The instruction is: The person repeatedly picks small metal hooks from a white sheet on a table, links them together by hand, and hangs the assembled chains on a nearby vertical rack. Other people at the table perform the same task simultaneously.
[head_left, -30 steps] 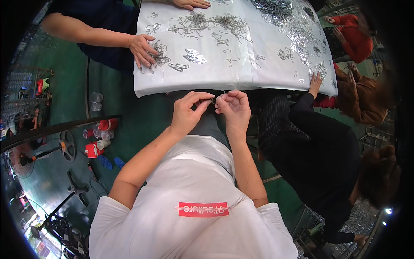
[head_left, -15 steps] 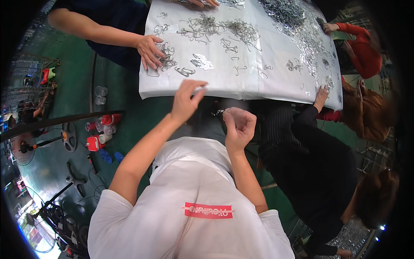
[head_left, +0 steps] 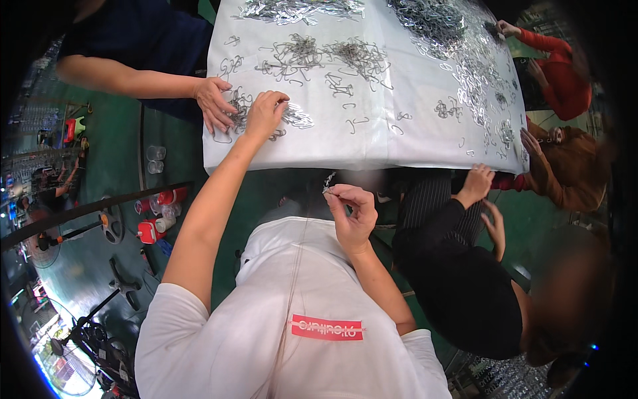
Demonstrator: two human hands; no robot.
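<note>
My left hand reaches over the near left of the white-covered table, fingers curled and close together. Its fingertips are beside a pile of shiny metal hooks; whatever they grip is too small to make out. In front of my body, just off the table's near edge, my right hand pinches a small cluster of shiny metal pieces. Their exact shape is not clear. Left of my left hand lies a pile of darker wire hooks, partly covered by another person's hand.
More wire hooks and a large heap of metal pieces spread across the table. A person in black sits close on my right. Further people work along the right side. Red containers and a fan stand at left.
My left hand has moved up and left, from in front of the table to over the hooks. My right hand has come slightly left and down. The person in black has shifted their hands.
</note>
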